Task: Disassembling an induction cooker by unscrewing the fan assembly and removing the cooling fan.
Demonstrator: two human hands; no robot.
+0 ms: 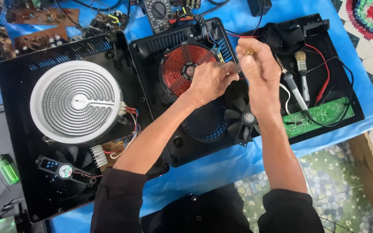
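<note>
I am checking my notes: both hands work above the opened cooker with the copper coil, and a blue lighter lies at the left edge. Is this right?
Not quite. In the head view, the lighter at the left edge is green, not blue. The rest holds: the left hand and right hand meet above the opened cooker with the copper coil.
</note>
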